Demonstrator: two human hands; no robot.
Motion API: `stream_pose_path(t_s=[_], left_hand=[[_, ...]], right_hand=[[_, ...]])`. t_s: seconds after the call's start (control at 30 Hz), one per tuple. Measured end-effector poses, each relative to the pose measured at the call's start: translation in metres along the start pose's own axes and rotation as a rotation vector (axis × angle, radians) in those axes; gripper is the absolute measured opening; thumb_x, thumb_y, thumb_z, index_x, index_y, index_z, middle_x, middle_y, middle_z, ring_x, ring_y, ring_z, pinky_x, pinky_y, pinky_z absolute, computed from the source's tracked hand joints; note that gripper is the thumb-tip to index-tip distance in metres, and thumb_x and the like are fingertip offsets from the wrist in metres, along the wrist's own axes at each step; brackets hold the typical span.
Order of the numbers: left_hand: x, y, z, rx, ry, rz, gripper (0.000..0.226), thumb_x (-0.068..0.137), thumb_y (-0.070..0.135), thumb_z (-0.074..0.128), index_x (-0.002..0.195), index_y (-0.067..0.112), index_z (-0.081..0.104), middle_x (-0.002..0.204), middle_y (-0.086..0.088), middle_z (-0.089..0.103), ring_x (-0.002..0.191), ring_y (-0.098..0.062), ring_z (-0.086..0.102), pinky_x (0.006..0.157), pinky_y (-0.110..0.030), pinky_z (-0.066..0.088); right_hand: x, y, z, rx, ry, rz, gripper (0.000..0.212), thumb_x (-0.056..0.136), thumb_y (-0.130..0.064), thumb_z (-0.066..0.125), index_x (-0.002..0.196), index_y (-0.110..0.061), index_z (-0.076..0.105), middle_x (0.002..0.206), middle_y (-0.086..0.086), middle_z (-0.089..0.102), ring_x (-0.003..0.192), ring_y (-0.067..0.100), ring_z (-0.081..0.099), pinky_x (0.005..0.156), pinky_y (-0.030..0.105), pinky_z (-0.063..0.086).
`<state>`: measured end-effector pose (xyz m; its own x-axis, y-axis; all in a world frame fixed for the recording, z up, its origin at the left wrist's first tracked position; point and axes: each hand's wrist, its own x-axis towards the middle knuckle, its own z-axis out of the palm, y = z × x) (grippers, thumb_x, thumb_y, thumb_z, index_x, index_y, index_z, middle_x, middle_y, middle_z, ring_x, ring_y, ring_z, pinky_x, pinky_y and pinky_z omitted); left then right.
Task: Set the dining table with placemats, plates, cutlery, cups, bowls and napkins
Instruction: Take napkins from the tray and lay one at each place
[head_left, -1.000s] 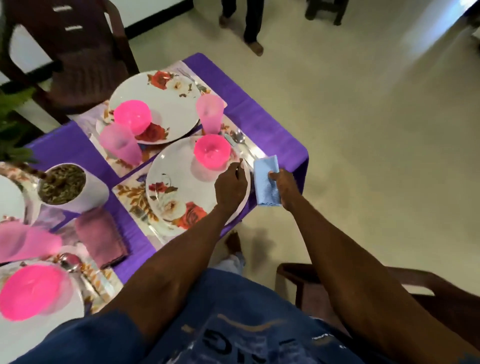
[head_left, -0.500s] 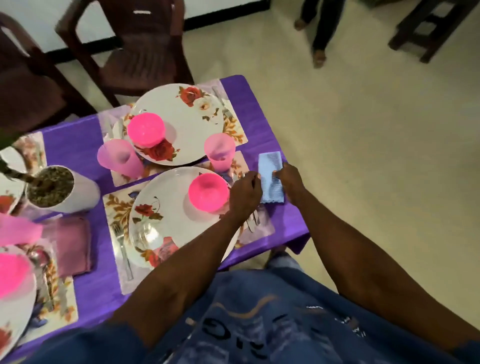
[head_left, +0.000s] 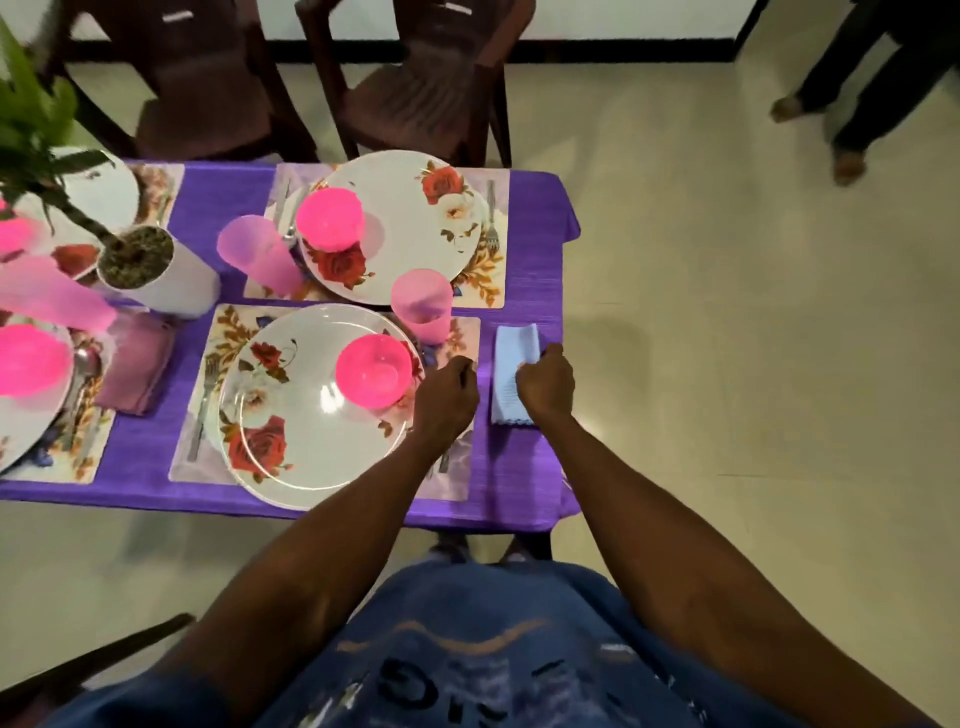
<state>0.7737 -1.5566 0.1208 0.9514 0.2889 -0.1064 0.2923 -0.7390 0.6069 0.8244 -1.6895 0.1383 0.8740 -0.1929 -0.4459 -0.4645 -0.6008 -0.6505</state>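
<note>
A folded blue napkin (head_left: 509, 358) lies on the purple tablecloth (head_left: 524, 467), right of the near placemat (head_left: 228, 332). My right hand (head_left: 545, 387) pinches the napkin's right edge with curled fingers. My left hand (head_left: 447, 402) is curled over the cutlery (head_left: 444, 462) on the mat's right strip; only a handle shows below my wrist. The floral plate (head_left: 291, 415) holds a pink bowl (head_left: 373, 376). A pink cup (head_left: 422, 306) stands behind it and a fork (head_left: 202, 410) lies to its left.
Behind is a second setting with a plate (head_left: 415, 244), bowl and cup. A potted plant (head_left: 150, 270) and a mauve napkin (head_left: 135, 369) sit to the left. Two dark chairs (head_left: 415, 93) stand beyond the table; a person's legs (head_left: 852, 104) are at the far right.
My view swung round to face the table squarely. The blue napkin went from hanging at the table's edge to lying flat on the cloth. My left hand moved from the plate rim onto the cutlery.
</note>
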Motion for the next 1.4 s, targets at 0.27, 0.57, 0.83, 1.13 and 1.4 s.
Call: stream_pose_path(t_s=[0.27, 0.57, 0.83, 1.13, 1.4], left_hand=[[0.006, -0.009, 0.001, 0.061, -0.002, 0.014, 0.022, 0.100, 0.022, 0.047, 0.102, 0.010, 0.065, 0.088, -0.009, 0.071, 0.073, -0.028, 0.064, 0.068, -0.039, 0.056], [0.001, -0.017, -0.003, 0.080, -0.052, 0.067, 0.023, 0.100, 0.024, 0.044, 0.090, 0.011, 0.061, 0.078, -0.008, 0.068, 0.065, -0.027, 0.060, 0.063, -0.041, 0.054], [-0.003, -0.020, -0.005, 0.062, -0.076, 0.090, 0.027, 0.102, 0.024, 0.042, 0.104, 0.009, 0.064, 0.088, -0.009, 0.071, 0.071, -0.024, 0.062, 0.062, -0.030, 0.045], [-0.011, -0.018, -0.006, 0.068, -0.083, 0.107, 0.029, 0.103, 0.027, 0.042, 0.115, 0.009, 0.062, 0.097, -0.009, 0.072, 0.078, -0.025, 0.065, 0.068, -0.033, 0.052], [-0.020, -0.013, -0.004, 0.131, -0.119, 0.129, 0.026, 0.103, 0.026, 0.043, 0.116, 0.009, 0.059, 0.098, -0.010, 0.071, 0.078, -0.026, 0.065, 0.061, -0.027, 0.044]], right_hand=[[-0.003, 0.011, 0.003, -0.223, -0.039, -0.071, 0.046, 0.093, -0.024, 0.055, 0.133, -0.008, 0.041, 0.122, 0.017, 0.062, 0.108, 0.039, 0.061, 0.082, 0.036, 0.045], [-0.009, 0.018, 0.009, -0.412, 0.064, -0.252, 0.055, 0.094, -0.029, 0.057, 0.142, -0.010, 0.036, 0.130, 0.017, 0.047, 0.116, 0.034, 0.051, 0.089, 0.040, 0.046], [0.010, 0.023, 0.003, -0.388, -0.086, -0.410, 0.063, 0.088, -0.007, 0.060, 0.147, -0.010, 0.036, 0.132, 0.018, 0.052, 0.118, 0.036, 0.052, 0.091, 0.043, 0.047], [0.001, 0.030, 0.004, -0.707, 0.014, -0.699, 0.062, 0.091, -0.028, 0.060, 0.147, -0.012, 0.039, 0.153, 0.018, 0.035, 0.138, 0.037, 0.034, 0.105, 0.049, 0.036], [0.002, 0.046, 0.010, -0.873, -0.162, -0.575, 0.066, 0.102, -0.048, 0.035, 0.156, -0.018, 0.012, 0.164, 0.007, 0.004, 0.150, 0.034, 0.000, 0.116, 0.054, 0.011]])
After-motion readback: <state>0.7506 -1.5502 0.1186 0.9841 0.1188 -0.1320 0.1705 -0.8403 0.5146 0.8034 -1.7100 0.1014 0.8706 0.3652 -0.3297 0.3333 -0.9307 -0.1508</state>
